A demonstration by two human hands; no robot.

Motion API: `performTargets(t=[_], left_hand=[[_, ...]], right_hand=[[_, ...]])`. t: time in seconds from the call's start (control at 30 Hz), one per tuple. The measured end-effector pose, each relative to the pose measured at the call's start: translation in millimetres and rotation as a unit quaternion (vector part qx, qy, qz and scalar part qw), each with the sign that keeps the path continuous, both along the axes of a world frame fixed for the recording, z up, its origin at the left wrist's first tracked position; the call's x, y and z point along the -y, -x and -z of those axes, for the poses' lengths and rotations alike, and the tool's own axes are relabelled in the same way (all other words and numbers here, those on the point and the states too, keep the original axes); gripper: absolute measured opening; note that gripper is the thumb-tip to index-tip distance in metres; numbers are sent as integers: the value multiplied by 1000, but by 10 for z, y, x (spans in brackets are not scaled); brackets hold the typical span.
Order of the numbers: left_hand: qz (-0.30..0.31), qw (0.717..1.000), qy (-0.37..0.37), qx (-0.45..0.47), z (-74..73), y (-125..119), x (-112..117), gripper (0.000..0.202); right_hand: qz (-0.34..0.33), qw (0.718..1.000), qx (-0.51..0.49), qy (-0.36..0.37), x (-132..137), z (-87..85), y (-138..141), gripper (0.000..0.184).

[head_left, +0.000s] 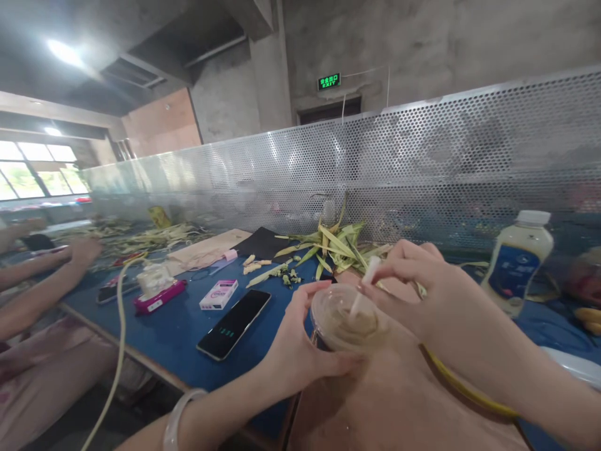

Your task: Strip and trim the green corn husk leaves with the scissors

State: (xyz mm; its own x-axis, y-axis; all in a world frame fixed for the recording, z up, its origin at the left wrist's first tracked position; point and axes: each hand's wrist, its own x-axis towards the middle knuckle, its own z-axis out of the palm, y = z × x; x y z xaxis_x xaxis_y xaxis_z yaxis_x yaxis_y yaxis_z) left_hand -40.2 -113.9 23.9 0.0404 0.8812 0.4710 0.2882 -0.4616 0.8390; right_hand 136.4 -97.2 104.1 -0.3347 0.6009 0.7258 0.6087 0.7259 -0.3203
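A clear plastic cup with a domed lid (345,332) stands in front of me, seen from above. My left hand (305,332) is wrapped round its side, thumb towards me. A white straw (360,299) slants up out of the lid, its lower end inside the cup. The fingers of my right hand (413,282) pinch the straw near its top. Brownish board or cloth (394,401) lies under and in front of the cup. To the left, on the blue table (183,338), rests a black phone (235,324) with a lit clock.
Green and yellow husk-like strips (340,244) lie behind the cup. A white-capped bottle (519,263) stands right. Left are a small white-purple box (219,294), a magenta tissue pack (159,296) and a hanging cable (122,313). Another person's arms (56,275) reach in. A perforated metal screen (300,169) bounds the back.
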Motion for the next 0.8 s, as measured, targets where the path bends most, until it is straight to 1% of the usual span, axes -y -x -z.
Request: performTargets(t=[0.07,0.13,0.2,0.27,0.3,0.33,0.37,0.47,0.53,0.6,0.67,0.73,0.8], left_hand=[[-17,1000,-16,-7,-23,39,3,91],[-19,999,-29,-12,-37,65,19,94],[-5,1000,-27,-12,-52,86,41,93],[14,1000,-12,-7,-67,117,61,89],[21,1000,-5,-5,-74,140,69,87],[22,1000,1,-5,-80,167,76,86],[16,1000,3,-5,-84,198,82,86],[-19,1000,-3,-14,-92,299,98,89],[-34,999,-7,-22,-94,368,103,87],[-38,999,-5,-34,-88,444,102,84],[-46,998,-3,-46,-64,527,97,82],[-59,996,3,-60,-14,613,95,80],[-73,995,8,-67,44,709,102,78]], right_hand=[[-16,1000,-2,-13,21,-29,12,24],[-15,1000,-13,-8,-17,-67,40,24],[-2,999,-34,34,-103,-109,67,25],[1,993,-56,103,-169,-133,83,26],[-2,990,-63,122,-171,-134,92,27],[-9,990,-64,126,-148,-128,106,27],[-18,992,-63,110,-106,-116,129,26],[-41,997,-55,26,42,-64,259,22],[-40,998,-49,4,56,-30,357,21],[-25,999,-41,13,-16,14,399,23],[-7,999,-31,23,-124,89,348,26],[-2,1000,6,17,-216,221,197,28],[14,999,46,-9,-281,430,-34,27]])
